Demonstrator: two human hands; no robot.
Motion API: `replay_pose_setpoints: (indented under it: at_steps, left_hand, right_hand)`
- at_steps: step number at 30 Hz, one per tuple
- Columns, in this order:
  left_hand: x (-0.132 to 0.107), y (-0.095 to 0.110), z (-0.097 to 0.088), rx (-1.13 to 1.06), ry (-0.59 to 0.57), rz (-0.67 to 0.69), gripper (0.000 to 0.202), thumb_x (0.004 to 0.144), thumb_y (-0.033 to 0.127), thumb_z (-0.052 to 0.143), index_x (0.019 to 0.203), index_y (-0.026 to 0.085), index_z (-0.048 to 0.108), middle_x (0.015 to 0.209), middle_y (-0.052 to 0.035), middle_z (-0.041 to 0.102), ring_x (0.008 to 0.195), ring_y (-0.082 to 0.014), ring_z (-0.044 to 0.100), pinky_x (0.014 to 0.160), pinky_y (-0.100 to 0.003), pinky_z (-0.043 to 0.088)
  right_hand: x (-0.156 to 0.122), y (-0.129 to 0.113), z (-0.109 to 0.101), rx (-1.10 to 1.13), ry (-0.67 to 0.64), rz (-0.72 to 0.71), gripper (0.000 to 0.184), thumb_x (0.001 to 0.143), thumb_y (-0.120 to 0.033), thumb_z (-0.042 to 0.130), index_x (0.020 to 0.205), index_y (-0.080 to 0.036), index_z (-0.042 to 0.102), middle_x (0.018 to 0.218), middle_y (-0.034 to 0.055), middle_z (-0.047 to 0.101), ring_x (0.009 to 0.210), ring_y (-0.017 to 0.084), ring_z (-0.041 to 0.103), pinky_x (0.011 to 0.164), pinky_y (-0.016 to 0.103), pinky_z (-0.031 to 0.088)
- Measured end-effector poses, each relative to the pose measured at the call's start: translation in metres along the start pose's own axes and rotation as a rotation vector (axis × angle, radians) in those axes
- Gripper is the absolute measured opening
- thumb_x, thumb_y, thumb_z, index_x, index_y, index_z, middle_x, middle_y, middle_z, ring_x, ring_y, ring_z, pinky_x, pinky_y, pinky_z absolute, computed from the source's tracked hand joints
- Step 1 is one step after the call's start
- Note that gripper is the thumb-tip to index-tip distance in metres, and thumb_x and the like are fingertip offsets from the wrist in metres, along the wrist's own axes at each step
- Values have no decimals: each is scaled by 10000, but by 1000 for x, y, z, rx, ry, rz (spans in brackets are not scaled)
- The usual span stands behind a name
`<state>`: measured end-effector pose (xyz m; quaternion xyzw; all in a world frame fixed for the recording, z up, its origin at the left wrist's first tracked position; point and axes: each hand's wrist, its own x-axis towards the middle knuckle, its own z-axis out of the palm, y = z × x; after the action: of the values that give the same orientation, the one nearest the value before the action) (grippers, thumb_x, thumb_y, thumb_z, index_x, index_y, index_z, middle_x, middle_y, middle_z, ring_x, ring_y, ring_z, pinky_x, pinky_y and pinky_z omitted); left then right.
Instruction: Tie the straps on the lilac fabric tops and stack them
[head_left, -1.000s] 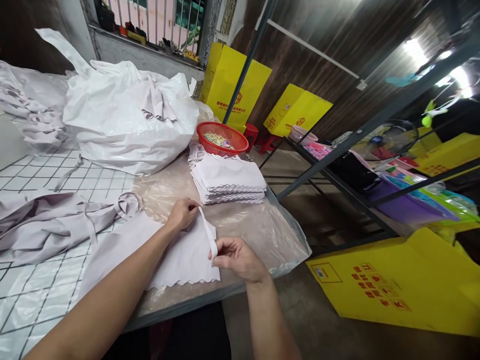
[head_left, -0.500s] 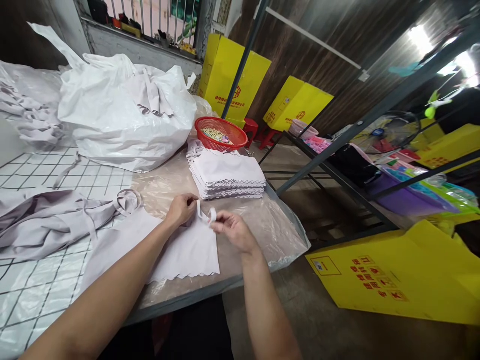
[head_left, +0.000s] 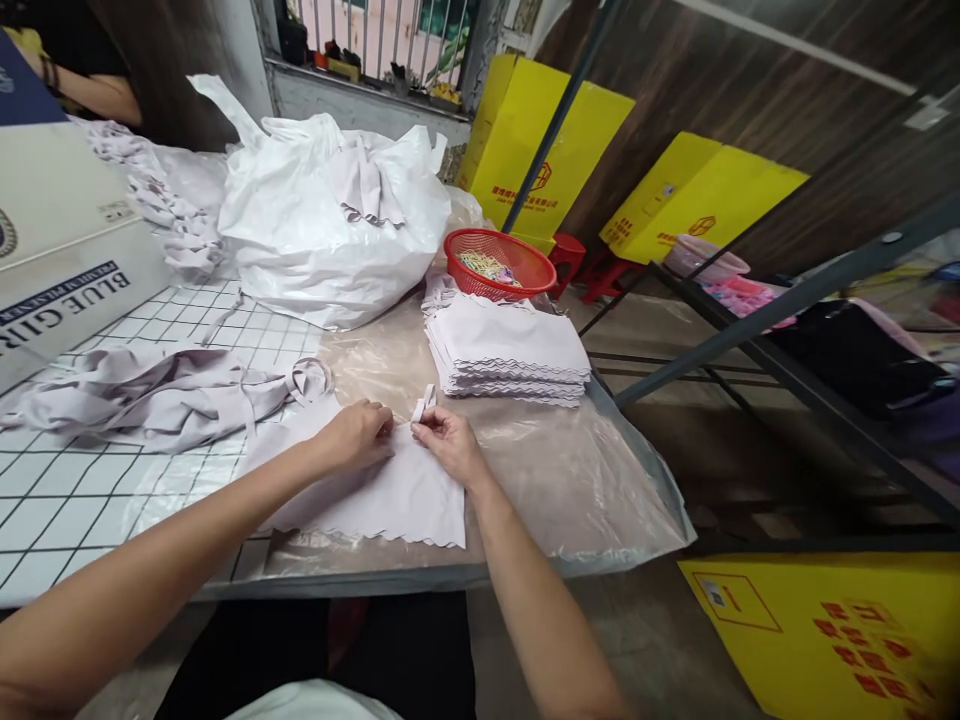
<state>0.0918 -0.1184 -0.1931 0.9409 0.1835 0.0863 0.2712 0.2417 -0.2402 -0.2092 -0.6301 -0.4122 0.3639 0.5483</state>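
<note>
A pale lilac cloth piece (head_left: 409,505) with a scalloped front edge lies flat on the plastic-covered table in front of me. My right hand (head_left: 454,447) pinches a narrow fabric strap (head_left: 424,403) at the cloth's top edge, and the strap's loop stands up above the fingertips. Beside it, my left hand (head_left: 361,436) rests over the cloth with curled fingers; what they grip, if anything, is hidden. Just beyond both hands sits a neat stack of matching folded cloth pieces (head_left: 514,345). Left of the cloth, a crumpled length of the same fabric (head_left: 172,395) trails across the table.
Behind the stack stands a red basket (head_left: 551,265) holding thin bands. A big white plastic bag (head_left: 322,265) and a carton (head_left: 67,230) occupy the back left, near another person's arm (head_left: 105,97). A metal rack (head_left: 739,295) and yellow boxes (head_left: 832,630) are on the right.
My view has swung left, bringing the carton and another person's arm into sight. My hands have come closer together, and the strap now forms an upright loop at my right fingertips.
</note>
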Motion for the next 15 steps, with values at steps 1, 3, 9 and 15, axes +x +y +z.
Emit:
replay_pose_setpoints:
  at_steps: [1,3,9,15]
  left_hand:
    - [-4,0,3,-24,14,-24,113,673,204,676,782,180,652,779,-55,671,785,-227,602,697,-302,459]
    - [-9,0,7,-85,21,-52,93,706,227,677,783,179,659,757,-36,666,775,-207,581,699,-291,437]
    - [-13,-2,10,-230,50,-1,91,791,251,664,746,177,692,717,-18,648,752,-178,527,726,-298,380]
    - [-12,-10,12,-297,64,15,142,825,299,668,762,182,716,717,-24,650,762,-183,532,736,-303,374]
  right_hand:
    - [0,3,1,-30,-9,-25,265,729,-423,708,767,-186,597,720,-20,586,659,119,548,642,251,464]
    - [1,5,0,-95,-28,-80,238,758,-408,682,771,-183,603,729,-13,594,680,129,556,644,248,463]
    - [-1,4,-11,-261,-111,-203,148,828,-327,638,805,-181,635,755,2,629,681,127,571,654,242,470]
    - [-1,5,-15,-316,-152,-251,111,835,-282,647,795,-179,654,749,10,642,676,128,570,642,238,459]
